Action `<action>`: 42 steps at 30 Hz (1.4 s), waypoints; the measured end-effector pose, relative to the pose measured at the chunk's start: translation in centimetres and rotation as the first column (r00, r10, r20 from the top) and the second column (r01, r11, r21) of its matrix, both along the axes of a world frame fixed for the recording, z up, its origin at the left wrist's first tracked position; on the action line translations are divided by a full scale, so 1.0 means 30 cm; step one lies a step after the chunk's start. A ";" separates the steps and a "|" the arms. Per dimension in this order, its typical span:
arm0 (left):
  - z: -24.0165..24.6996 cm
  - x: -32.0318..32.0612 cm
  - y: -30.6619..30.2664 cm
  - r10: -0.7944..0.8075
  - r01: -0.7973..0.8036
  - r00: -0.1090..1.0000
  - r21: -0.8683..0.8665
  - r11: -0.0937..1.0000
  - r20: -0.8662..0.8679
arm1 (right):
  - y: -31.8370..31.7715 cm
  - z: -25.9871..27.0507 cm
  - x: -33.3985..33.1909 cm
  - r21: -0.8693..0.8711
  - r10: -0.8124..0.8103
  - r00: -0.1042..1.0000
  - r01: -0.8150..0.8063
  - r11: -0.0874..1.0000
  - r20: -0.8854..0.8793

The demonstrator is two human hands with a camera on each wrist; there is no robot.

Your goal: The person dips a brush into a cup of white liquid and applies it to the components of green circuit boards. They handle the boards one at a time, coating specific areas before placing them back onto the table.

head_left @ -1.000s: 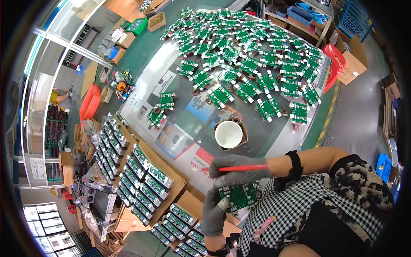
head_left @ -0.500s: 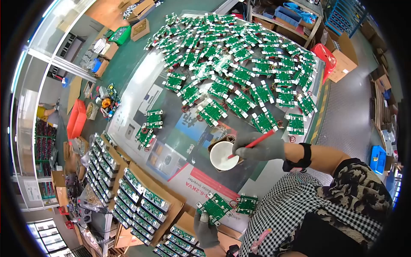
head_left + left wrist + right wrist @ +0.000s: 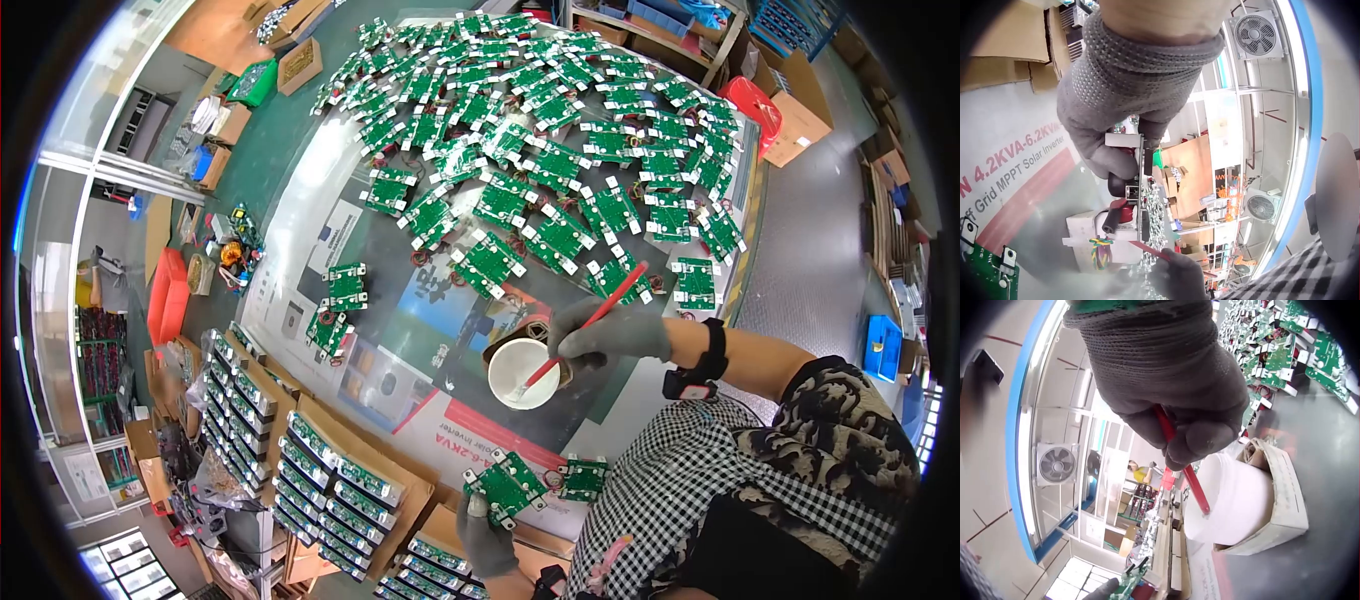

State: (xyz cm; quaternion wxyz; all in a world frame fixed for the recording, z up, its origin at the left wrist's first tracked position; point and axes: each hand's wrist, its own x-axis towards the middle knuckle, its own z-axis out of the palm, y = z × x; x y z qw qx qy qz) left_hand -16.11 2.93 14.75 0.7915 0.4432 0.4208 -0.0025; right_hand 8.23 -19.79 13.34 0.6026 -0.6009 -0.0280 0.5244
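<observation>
Gloved in grey, my right hand [image 3: 605, 335] pinches a slim red-handled brush [image 3: 1194, 486]. The brush's pale tip reaches down inside a white cup [image 3: 1241, 503], and the fingers are just over the rim. The cup stands in a small cut-down cardboard box [image 3: 1286, 520]. My left hand [image 3: 485, 540], also in a grey glove, grips a green circuit board [image 3: 505, 487] by one edge at the table's near side. In the left wrist view that held board [image 3: 1142, 187] is seen edge-on, with dark and red parts on its underside. A second board [image 3: 582, 480] lies beside it.
Many green circuit boards [image 3: 485, 262] with white tabs cover the table's far part; two more [image 3: 346, 287] lie at the left. Cardboard trays with rows of boards [image 3: 340, 490] stand at the near left. A red stool [image 3: 752, 112] is at the right.
My hands were close together by a board; my right hand has since moved to the cup and dipped the brush. Over the last half second the brush tip shifted toward the cup's near side.
</observation>
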 end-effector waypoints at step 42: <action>0.245 0.115 -0.029 -0.660 0.661 0.751 0.047 0.749 -0.037 | -0.195 0.481 -0.176 0.189 0.158 0.780 -0.334 0.924 0.606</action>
